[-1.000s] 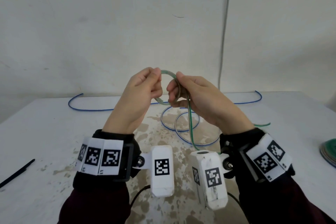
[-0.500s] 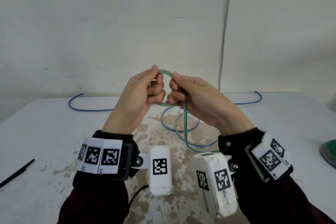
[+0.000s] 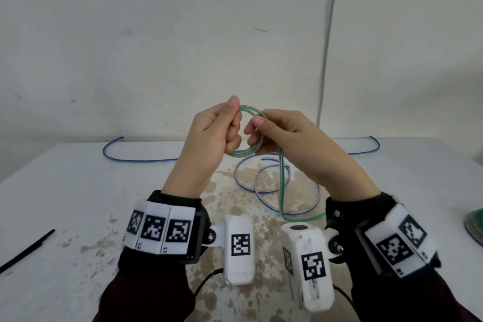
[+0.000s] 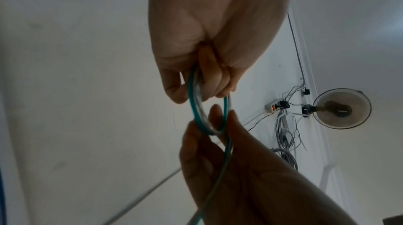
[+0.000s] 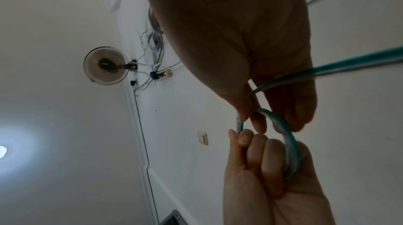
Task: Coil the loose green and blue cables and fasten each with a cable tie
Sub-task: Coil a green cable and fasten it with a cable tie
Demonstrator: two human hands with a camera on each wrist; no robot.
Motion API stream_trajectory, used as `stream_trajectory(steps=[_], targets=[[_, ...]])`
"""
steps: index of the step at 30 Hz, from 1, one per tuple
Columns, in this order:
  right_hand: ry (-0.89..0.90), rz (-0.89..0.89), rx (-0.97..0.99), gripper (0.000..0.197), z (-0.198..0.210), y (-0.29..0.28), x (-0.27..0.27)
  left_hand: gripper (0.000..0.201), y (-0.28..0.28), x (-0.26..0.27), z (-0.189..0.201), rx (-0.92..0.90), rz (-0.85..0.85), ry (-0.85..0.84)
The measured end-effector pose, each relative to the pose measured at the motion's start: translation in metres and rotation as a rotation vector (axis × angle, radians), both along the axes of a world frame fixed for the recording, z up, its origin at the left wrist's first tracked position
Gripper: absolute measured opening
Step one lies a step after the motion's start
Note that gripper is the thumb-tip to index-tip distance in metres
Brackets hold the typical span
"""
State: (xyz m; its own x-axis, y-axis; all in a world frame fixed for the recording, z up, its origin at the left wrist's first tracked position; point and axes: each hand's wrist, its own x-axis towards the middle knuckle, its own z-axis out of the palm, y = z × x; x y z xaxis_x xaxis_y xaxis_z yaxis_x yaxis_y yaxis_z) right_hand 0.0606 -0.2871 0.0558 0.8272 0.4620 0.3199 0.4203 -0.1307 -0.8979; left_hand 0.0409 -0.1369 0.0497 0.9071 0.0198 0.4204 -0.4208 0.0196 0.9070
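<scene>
Both hands are raised above the table with a small coil of the green cable [image 3: 247,150] between them. My left hand [image 3: 214,133] grips the coil's left side with curled fingers, the thumb on top. My right hand [image 3: 282,136] pinches the right side, and the cable's loose tail [image 3: 281,191] hangs from it to the table. In the left wrist view the green cable [image 4: 196,115] loops between both hands; in the right wrist view the green cable [image 5: 290,144] runs round the left hand's fingers. The blue cable [image 3: 261,185] lies in loose loops on the table behind the hands.
A black cable tie [image 3: 26,251] lies at the table's [image 3: 78,191] left edge. A green round object [image 3: 474,225] sits at the right edge. A grey cord [image 3: 329,42] runs down the wall behind. The table's middle is stained.
The right hand has brought another turn of green cable onto the coil. The left thumb has shifted on top, and the hanging tail has swung slightly left and shortened.
</scene>
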Motion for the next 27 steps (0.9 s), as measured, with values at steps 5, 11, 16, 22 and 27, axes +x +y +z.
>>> stream_trajectory(steps=[5,11,16,22,27], targets=[[0.171,0.095,0.166,0.04,-0.001,0.001,0.003,0.04,-0.001,0.003,-0.002,-0.048,0.04,-0.048],[0.301,0.221,0.307,0.042,-0.009,0.017,0.0,0.041,0.002,0.006,-0.003,-0.21,0.063,-0.059],[0.305,0.205,0.366,0.037,-0.005,0.014,0.003,0.038,0.012,-0.001,0.005,-0.1,-0.245,0.134],[0.273,0.208,0.189,0.037,-0.005,0.01,0.001,0.032,0.023,-0.007,0.004,0.136,-0.322,0.186],[0.27,0.164,0.318,0.04,-0.006,0.018,-0.001,0.036,0.015,-0.001,0.005,-0.042,-0.048,0.012]])
